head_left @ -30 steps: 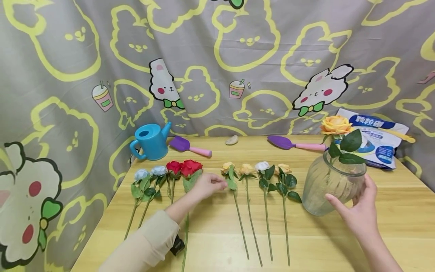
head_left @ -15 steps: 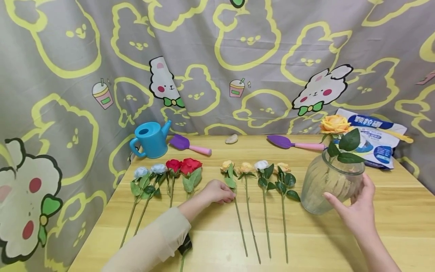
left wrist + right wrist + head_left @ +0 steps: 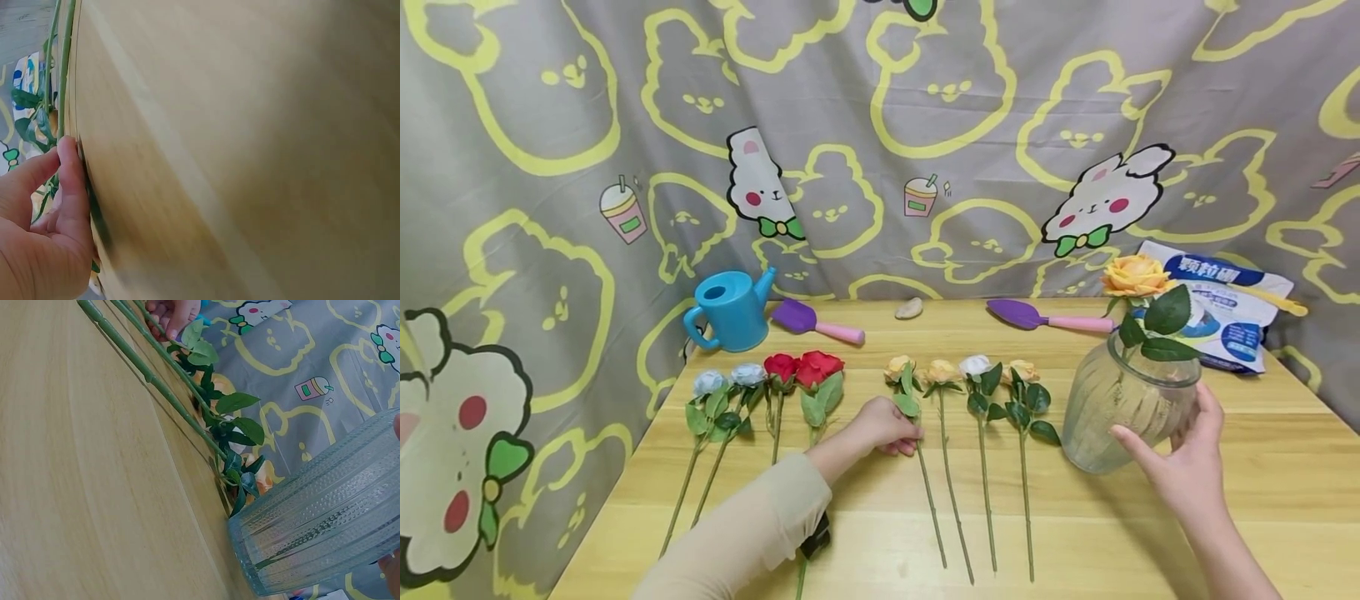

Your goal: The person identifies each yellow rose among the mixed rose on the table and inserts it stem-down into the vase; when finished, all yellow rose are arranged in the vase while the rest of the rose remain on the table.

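My left hand (image 3: pixel 883 427) pinches the stem of a yellow rose (image 3: pixel 898 367), just below its leaves; thumb and fingertips meet at the green stem (image 3: pixel 64 94) in the left wrist view. This rose lies at the left end of a row with another yellow rose (image 3: pixel 943 372), a white rose (image 3: pixel 976 365) and a third yellow one (image 3: pixel 1022 370). On the right, my right hand (image 3: pixel 1191 458) grips a ribbed clear glass vase (image 3: pixel 1123 417), thumb on the near side, other fingers partly hidden behind it. An orange-yellow rose (image 3: pixel 1137 275) stands in the vase.
Two red roses (image 3: pixel 820 369) and two pale blue roses (image 3: pixel 709 383) lie left. Along the back are a blue watering can (image 3: pixel 733 312), a purple shovel (image 3: pixel 796 316), a stone (image 3: pixel 908 308), a purple trowel (image 3: pixel 1017 314) and a white-blue bag (image 3: pixel 1232 325). A patterned curtain (image 3: pixel 962 125) hangs behind.
My left hand has moved right and slightly toward me, from beside the red roses to the yellow rose's stem, and has taken hold of it. The right hand keeps its grip on the vase.
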`<state>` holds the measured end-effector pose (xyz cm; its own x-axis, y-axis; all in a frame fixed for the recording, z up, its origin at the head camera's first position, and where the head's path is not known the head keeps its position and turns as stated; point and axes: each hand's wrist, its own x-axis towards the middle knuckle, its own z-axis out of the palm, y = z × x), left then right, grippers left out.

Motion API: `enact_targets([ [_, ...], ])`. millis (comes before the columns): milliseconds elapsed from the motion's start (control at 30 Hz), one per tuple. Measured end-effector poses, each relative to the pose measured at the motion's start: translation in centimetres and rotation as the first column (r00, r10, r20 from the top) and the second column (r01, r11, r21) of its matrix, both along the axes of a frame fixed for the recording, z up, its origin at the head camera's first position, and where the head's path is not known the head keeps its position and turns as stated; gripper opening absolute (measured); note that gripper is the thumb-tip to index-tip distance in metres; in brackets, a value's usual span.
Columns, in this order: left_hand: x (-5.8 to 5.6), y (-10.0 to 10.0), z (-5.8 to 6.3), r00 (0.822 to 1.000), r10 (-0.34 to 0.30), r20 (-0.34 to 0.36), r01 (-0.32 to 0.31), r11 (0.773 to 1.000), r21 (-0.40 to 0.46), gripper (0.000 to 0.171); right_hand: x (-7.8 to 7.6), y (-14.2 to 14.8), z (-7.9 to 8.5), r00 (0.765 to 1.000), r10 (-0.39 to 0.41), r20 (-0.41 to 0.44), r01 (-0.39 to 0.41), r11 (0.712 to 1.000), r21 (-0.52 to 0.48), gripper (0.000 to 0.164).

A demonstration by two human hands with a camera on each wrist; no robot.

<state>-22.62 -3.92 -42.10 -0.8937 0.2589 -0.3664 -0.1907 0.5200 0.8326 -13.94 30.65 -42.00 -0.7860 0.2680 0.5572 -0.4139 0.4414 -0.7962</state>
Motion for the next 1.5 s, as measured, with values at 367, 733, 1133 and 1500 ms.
enact_targets([
  [367,-0.4,-1.0,-1.0,0.995,0.090,0.053,-0.098,0.976,0.193,0.015,1.1,-2.0,2.2,0.998,-0.029,0.053,0.030,0.999,-0.025,0.103],
  [733,-1.2,0.1,2.3,0.992,0.124,-0.029,-0.101,0.909,0.405,0.026,-0.2,0.4,-0.6,1.000,0.011,0.005,-0.011,1.000,-0.007,0.105],
  [1133,-1.4,4.7,12.4,0.978,0.166,-0.124,-0.032,0.710,0.703,0.012,-1.4,2.4,-2.8,1.000,-0.012,-0.004,0.012,1.000,0.018,0.109],
  [1500,-1.6,10.0,20.1,0.936,0.276,-0.217,0.063,0.475,0.878,0.009,-1.7,2.7,-3.5,1.000,0.001,-0.012,-0.001,1.000,0.005,0.111],
])
